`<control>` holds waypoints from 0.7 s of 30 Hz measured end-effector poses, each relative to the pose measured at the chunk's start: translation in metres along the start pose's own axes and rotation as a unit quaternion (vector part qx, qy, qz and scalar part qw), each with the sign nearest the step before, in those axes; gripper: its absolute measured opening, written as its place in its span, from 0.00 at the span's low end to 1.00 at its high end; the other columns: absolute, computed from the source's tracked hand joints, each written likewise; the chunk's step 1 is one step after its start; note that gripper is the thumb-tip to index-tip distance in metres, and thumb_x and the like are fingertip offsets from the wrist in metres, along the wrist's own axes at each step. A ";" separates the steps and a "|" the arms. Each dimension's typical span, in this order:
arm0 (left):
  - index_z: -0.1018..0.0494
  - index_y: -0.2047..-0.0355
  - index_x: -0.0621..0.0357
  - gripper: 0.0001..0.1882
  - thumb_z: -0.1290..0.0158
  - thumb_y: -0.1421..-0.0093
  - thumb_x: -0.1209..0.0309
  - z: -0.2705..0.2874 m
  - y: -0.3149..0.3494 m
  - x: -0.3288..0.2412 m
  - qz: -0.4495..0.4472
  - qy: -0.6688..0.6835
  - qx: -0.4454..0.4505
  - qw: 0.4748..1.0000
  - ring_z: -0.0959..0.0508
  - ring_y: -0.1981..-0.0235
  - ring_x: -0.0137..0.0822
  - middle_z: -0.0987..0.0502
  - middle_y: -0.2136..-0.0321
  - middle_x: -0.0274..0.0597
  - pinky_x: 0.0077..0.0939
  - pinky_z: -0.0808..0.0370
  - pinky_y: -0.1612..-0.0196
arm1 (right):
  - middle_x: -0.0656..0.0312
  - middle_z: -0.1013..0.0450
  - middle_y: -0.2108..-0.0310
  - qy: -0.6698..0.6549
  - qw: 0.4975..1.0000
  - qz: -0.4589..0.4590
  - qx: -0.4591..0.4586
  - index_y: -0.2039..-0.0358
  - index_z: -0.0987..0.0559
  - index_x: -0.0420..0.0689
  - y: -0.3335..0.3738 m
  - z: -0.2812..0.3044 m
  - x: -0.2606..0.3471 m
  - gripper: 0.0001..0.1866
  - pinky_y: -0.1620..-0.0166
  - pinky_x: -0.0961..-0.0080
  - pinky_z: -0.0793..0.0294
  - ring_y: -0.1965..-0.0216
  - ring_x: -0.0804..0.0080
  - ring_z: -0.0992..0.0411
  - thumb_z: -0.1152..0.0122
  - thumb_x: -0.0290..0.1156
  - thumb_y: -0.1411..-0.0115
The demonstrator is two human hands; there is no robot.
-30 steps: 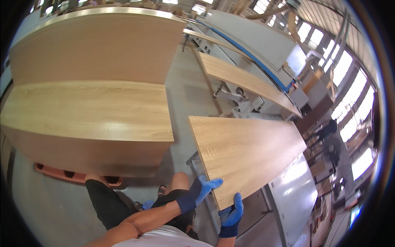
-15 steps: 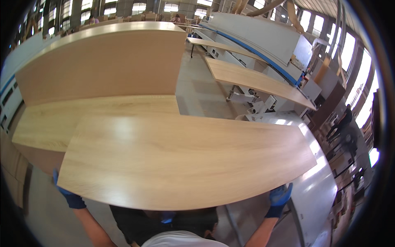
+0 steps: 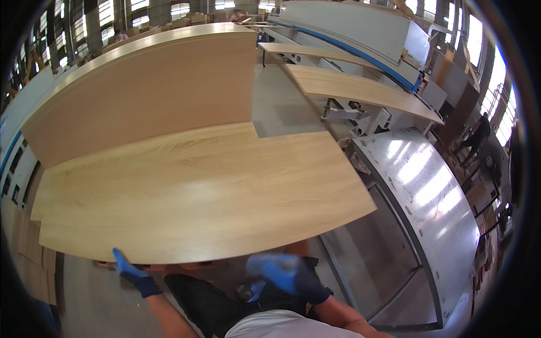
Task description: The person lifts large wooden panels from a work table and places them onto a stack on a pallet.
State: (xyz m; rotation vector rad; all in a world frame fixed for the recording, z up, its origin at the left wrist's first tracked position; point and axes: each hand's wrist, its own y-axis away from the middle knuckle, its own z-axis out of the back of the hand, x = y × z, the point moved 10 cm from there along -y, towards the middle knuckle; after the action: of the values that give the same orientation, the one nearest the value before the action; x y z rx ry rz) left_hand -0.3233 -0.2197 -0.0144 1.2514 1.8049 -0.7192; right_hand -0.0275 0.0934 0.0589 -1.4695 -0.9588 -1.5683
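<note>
One wood-grain board [image 3: 197, 203] was found laid over the lower stack [image 3: 228, 132], its right end projected well past the right edge of that stack, with nothing seen beneath the overhang but the floor. At the near left corner of the lower stack, a small part of the stack was left uncovered. Whether the full underside was in contact could not be determined.

At the near edge of the board, toward its left end, the left hand [image 3: 132, 276], gloved in blue, was placed with a fingertip shown against the edge. Its remaining fingers were hidden or indistinct, so whether the edge was clamped could not be told. The right hand [image 3: 279, 272], likewise gloved, was seen apart from the board, just short of the near edge and above the dark shorts [image 3: 203, 304]. It was blurred, and the spread of its fingers could not be established.

Behind the lower stack, a taller stack [image 3: 152, 84] was noted. A metal-topped desk [image 3: 417, 174] was positioned to the right, its left edge well apart from the lower stack. Beyond the far edge of the desk, two further boards [image 3: 360, 87] were observed beside a white machine [image 3: 344, 28].
</note>
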 end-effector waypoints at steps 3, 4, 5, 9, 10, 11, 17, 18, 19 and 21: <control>0.41 0.48 0.65 0.24 0.53 0.41 0.65 -0.011 -0.006 0.016 -0.054 -0.008 -0.001 0.998 0.28 0.59 0.39 0.33 0.54 0.48 0.32 0.27 0.58 | 0.54 0.25 0.64 0.045 0.930 0.156 -0.329 0.58 0.26 0.34 0.003 0.106 0.029 0.14 0.59 0.75 0.29 0.64 0.70 0.27 0.54 0.27 0.41; 0.41 0.48 0.71 0.24 0.53 0.40 0.67 -0.011 -0.012 0.018 -0.051 0.001 -0.024 0.998 0.30 0.59 0.37 0.33 0.54 0.49 0.27 0.31 0.54 | 0.50 0.26 0.64 0.181 0.878 0.173 -0.407 0.58 0.26 0.33 0.011 0.140 0.041 0.14 0.58 0.74 0.29 0.62 0.66 0.27 0.54 0.26 0.42; 0.40 0.49 0.71 0.24 0.53 0.40 0.65 -0.019 -0.015 0.013 -0.044 0.028 -0.031 0.998 0.30 0.59 0.37 0.33 0.54 0.50 0.28 0.31 0.55 | 0.47 0.26 0.64 0.295 0.829 0.206 -0.429 0.58 0.27 0.31 0.008 0.157 0.061 0.15 0.57 0.73 0.30 0.61 0.63 0.27 0.53 0.26 0.43; 0.37 0.53 0.75 0.25 0.52 0.41 0.62 -0.014 -0.063 0.004 -0.073 -0.100 -0.069 0.990 0.28 0.63 0.36 0.30 0.58 0.48 0.28 0.29 0.59 | 0.48 0.26 0.66 0.336 0.872 0.117 -0.337 0.58 0.29 0.30 -0.066 0.209 0.006 0.18 0.59 0.77 0.30 0.64 0.67 0.27 0.50 0.33 0.43; 0.37 0.53 0.76 0.25 0.52 0.41 0.62 -0.006 -0.082 0.006 -0.094 -0.128 -0.074 0.985 0.28 0.63 0.36 0.30 0.59 0.48 0.28 0.29 0.59 | 0.50 0.26 0.67 0.291 0.900 0.091 -0.313 0.58 0.29 0.30 -0.083 0.209 -0.002 0.19 0.60 0.77 0.31 0.65 0.70 0.28 0.50 0.34 0.43; 0.37 0.53 0.76 0.26 0.51 0.41 0.61 -0.008 -0.098 0.006 -0.131 -0.102 -0.052 0.985 0.28 0.64 0.36 0.31 0.57 0.48 0.27 0.30 0.59 | 0.52 0.25 0.68 0.247 0.923 0.068 -0.287 0.58 0.29 0.30 -0.101 0.206 -0.004 0.20 0.61 0.78 0.31 0.66 0.73 0.29 0.50 0.36 0.42; 0.36 0.55 0.77 0.30 0.52 0.43 0.56 0.017 -0.194 -0.004 -0.227 -0.378 -0.189 0.877 0.27 0.61 0.47 0.29 0.58 0.60 0.32 0.31 0.57 | 0.64 0.28 0.71 0.169 0.969 0.003 -0.178 0.60 0.27 0.31 -0.157 0.156 -0.037 0.20 0.64 0.81 0.32 0.70 0.81 0.33 0.53 0.39 0.39; 0.35 0.55 0.77 0.31 0.53 0.43 0.54 0.016 -0.200 -0.011 -0.240 -0.410 -0.194 0.858 0.27 0.60 0.50 0.29 0.59 0.62 0.34 0.31 0.57 | 0.64 0.28 0.72 0.164 0.971 0.013 -0.174 0.61 0.27 0.32 -0.162 0.147 -0.035 0.21 0.65 0.81 0.33 0.71 0.81 0.34 0.54 0.40 0.39; 0.35 0.56 0.78 0.32 0.53 0.43 0.53 0.014 -0.205 -0.018 -0.256 -0.445 -0.194 0.836 0.27 0.59 0.53 0.29 0.60 0.64 0.35 0.31 0.57 | 0.62 0.27 0.72 0.171 0.971 0.019 -0.168 0.62 0.27 0.32 -0.166 0.142 -0.037 0.20 0.64 0.79 0.32 0.71 0.79 0.33 0.54 0.40 0.39; 0.34 0.57 0.77 0.34 0.55 0.43 0.50 0.017 -0.212 -0.019 -0.224 -0.469 -0.217 0.827 0.28 0.59 0.56 0.29 0.61 0.66 0.36 0.31 0.57 | 0.59 0.26 0.72 0.187 0.969 0.031 -0.156 0.63 0.26 0.31 -0.179 0.136 -0.036 0.20 0.64 0.75 0.32 0.70 0.76 0.31 0.56 0.39 0.39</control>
State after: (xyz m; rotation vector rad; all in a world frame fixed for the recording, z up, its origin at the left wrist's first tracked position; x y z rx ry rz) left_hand -0.5137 -0.3164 -0.0052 0.0635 1.2727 -0.8939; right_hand -0.1317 0.2934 0.0264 -1.3212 -0.4576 -1.9261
